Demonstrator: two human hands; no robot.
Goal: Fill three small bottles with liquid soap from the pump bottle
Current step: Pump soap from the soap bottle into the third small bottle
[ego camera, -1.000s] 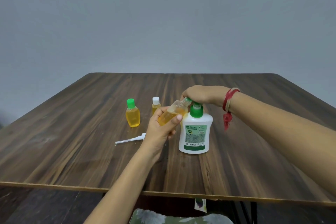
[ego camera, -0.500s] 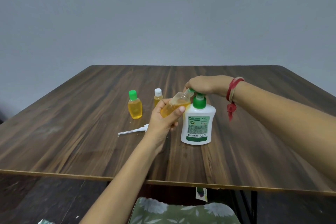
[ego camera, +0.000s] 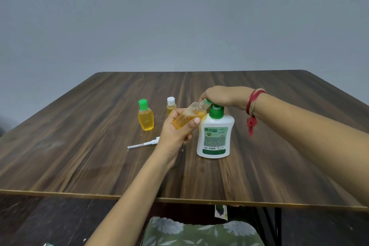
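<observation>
A white pump bottle point(ego camera: 215, 136) with a green collar stands mid-table. My right hand point(ego camera: 223, 97) lies over its pump head, fingers curled around the top. My left hand point(ego camera: 175, 131) grips a small clear bottle point(ego camera: 190, 115), tilted with its open neck up against the green spout; it holds yellow soap in its lower part. A green-capped small bottle point(ego camera: 146, 118) full of yellow soap stands to the left. A white-capped small bottle point(ego camera: 171, 106) stands behind my left hand, partly hidden.
A loose white spray pump with a thin dip tube point(ego camera: 142, 144) lies on the wooden table point(ego camera: 79, 156) left of my left wrist. A floral cushion point(ego camera: 199, 231) shows below the table's near edge. A grey wall stands behind.
Both hands stay on the same bottles. The camera has tilted, so everything sits a little higher in view. The small bottle remains tilted at the spout.
</observation>
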